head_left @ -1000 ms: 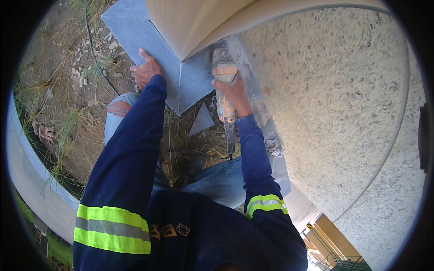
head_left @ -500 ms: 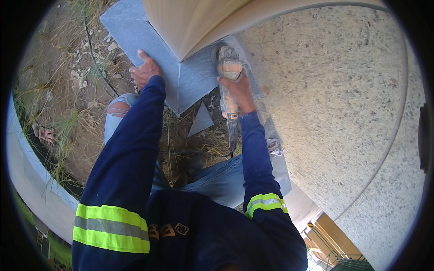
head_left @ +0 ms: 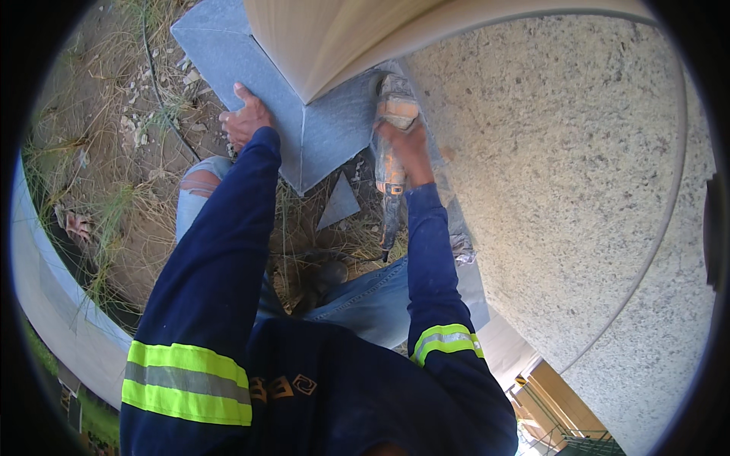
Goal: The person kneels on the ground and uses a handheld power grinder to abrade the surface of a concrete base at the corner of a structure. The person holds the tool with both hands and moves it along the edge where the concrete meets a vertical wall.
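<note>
Now right hand (head_left: 407, 148) grips angle grinder (head_left: 391, 144), long axis pointing away

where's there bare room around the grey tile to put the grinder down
Bare dirt with thin grass lies left of the grey tile, beyond the left hand pressing its edge. It is crowded below the tile: a triangular offcut, knees and a boot. The right hand grips the grinder against the rough wall.
</note>
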`<state>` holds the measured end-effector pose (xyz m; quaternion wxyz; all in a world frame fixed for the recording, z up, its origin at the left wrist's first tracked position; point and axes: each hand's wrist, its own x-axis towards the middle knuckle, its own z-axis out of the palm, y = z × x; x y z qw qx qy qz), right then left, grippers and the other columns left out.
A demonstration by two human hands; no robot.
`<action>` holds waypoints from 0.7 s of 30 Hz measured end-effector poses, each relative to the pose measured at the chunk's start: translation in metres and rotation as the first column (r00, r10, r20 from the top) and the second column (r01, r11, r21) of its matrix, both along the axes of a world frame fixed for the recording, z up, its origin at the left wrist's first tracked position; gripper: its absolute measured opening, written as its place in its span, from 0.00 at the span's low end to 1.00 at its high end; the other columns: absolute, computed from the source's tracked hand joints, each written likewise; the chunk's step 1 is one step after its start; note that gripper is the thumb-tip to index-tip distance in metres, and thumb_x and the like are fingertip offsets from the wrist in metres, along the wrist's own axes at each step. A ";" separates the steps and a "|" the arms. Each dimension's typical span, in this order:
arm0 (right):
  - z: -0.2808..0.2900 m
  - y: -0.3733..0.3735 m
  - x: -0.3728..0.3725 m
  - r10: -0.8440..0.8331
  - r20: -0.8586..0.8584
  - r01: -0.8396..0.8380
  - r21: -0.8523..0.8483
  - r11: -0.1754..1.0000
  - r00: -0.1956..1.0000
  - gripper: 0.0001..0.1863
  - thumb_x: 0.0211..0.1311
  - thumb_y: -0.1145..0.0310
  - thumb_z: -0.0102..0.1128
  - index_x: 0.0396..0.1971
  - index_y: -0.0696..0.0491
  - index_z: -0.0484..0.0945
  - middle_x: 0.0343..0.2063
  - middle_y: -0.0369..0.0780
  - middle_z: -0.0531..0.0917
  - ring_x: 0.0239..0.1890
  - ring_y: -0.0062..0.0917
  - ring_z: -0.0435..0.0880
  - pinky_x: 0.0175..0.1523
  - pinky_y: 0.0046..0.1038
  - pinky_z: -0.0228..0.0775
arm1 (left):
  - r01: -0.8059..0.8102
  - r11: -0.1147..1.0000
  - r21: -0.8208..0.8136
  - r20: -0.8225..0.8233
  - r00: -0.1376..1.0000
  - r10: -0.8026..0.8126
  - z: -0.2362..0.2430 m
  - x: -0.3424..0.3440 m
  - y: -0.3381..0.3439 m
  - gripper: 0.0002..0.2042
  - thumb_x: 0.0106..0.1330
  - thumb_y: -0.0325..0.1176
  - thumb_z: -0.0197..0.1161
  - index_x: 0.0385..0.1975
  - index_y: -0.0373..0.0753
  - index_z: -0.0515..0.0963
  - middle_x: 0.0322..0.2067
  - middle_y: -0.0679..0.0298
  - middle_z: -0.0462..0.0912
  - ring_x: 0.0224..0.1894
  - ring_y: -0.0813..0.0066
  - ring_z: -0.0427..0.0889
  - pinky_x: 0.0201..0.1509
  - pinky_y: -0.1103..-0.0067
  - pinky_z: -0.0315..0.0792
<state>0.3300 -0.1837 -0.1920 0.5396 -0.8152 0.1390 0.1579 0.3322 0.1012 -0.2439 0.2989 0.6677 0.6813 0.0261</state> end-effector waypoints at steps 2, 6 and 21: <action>-0.006 -0.009 0.003 0.002 0.024 -0.001 -0.016 1.000 1.000 0.35 0.51 0.64 0.79 0.57 0.63 0.76 0.48 0.47 0.87 0.49 0.33 0.87 0.56 0.33 0.78 | 0.001 1.000 0.009 0.004 1.000 -0.001 0.000 0.001 -0.002 0.46 0.67 0.74 0.50 0.54 0.25 0.77 0.50 0.39 0.84 0.53 0.39 0.84 0.58 0.52 0.75; -0.012 -0.012 0.000 -0.007 0.022 0.008 -0.036 0.999 1.000 0.34 0.51 0.65 0.79 0.57 0.63 0.76 0.47 0.46 0.87 0.48 0.31 0.87 0.54 0.32 0.78 | 0.021 1.000 -0.019 0.003 1.000 -0.021 0.002 0.002 -0.004 0.47 0.67 0.75 0.50 0.54 0.25 0.77 0.49 0.38 0.84 0.53 0.39 0.84 0.58 0.53 0.75; -0.002 0.006 -0.004 0.057 -0.013 -0.058 -0.040 0.998 0.998 0.36 0.49 0.65 0.80 0.57 0.63 0.75 0.46 0.46 0.87 0.47 0.31 0.87 0.54 0.32 0.79 | 0.017 1.000 0.015 -0.001 1.000 -0.017 -0.007 0.001 0.000 0.47 0.67 0.75 0.48 0.55 0.24 0.76 0.50 0.37 0.83 0.53 0.39 0.84 0.59 0.54 0.75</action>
